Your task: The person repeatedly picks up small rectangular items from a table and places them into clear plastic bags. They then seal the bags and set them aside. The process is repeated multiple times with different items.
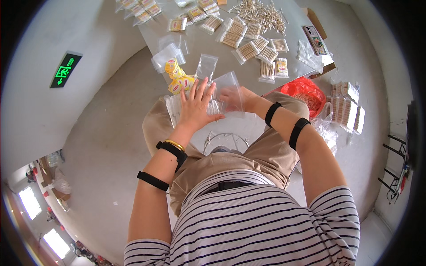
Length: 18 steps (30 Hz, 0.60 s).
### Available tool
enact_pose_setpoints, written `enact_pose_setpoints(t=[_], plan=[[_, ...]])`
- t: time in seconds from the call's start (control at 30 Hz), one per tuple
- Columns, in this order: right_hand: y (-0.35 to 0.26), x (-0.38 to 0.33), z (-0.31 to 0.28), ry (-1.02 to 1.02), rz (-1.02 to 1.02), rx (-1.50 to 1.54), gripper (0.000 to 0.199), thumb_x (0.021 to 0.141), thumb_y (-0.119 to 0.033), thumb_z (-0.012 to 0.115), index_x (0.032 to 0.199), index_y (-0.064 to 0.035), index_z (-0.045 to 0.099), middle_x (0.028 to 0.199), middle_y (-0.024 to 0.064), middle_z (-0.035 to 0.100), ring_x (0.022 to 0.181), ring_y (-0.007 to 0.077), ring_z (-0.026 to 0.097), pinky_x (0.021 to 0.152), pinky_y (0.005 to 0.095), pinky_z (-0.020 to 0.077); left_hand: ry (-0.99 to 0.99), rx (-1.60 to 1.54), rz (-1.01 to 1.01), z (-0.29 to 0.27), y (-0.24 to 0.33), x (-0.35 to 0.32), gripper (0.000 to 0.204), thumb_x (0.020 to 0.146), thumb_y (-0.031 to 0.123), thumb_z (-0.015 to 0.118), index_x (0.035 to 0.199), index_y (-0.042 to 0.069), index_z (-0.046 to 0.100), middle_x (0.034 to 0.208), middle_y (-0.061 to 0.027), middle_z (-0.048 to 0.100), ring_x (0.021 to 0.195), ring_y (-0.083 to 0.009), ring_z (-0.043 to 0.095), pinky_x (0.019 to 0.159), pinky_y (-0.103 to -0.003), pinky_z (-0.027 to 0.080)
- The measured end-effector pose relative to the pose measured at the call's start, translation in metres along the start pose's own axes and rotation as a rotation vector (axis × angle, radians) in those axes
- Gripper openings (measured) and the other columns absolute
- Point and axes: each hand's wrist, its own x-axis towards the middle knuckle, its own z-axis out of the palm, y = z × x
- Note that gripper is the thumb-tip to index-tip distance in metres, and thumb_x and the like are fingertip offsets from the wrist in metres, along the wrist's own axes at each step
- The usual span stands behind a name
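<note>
My left hand (195, 106) lies spread, palm down, over a stack of clear plastic bags (174, 108) at the table's near edge. My right hand (235, 98) is closed at a clear plastic bag (230, 83), and its fingers show blurred through the film. Just beyond my left fingertips is another flat clear bag (207, 65). Beside that hand are several small yellow printed cards (179, 79). Farther off lie bagged bundles of cotton swabs (233, 33); one bag of swabs (281, 67) has a yellow card in it.
Loose cotton swabs (262, 14) are heaped at the table's far side. A phone (314, 40) lies near the right edge. Below that edge are a red plastic bag (306, 91) and stacked swab packs (346, 108). More clear bags (166, 55) lie at the left edge.
</note>
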Motion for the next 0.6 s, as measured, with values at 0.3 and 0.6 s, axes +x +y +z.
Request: enact_pose_setpoints(t=[0.3,0.6], plan=[[-0.003,0.007,0.010,0.023,0.027,-0.027,0.056,0.086,-0.042,0.078,0.130,-0.0137,0.058,0.124,0.0054,0.058,0.111,0.0278,0.066,0.095,0.0402,0.0566,0.177,-0.140,-0.024,-0.014,-0.012,-0.018,0.095,0.092,0.063,0.067,0.164,0.012,0.033,0.173,-0.0094,0.025,0.160,-0.0365,0.020,0.126,-0.064,0.009],[0.002,0.016,0.013,-0.130,0.018,-0.116,0.064,0.090,-0.050,0.073,0.140,-0.0133,0.056,0.138,0.0054,0.055,0.108,0.0273,0.068,0.094,0.0409,0.0570,0.360,-0.779,-0.692,0.006,-0.056,-0.101,0.082,0.099,0.041,0.069,0.161,0.002,0.032,0.162,-0.0266,0.037,0.150,-0.0368,0.040,0.122,-0.050,0.032]])
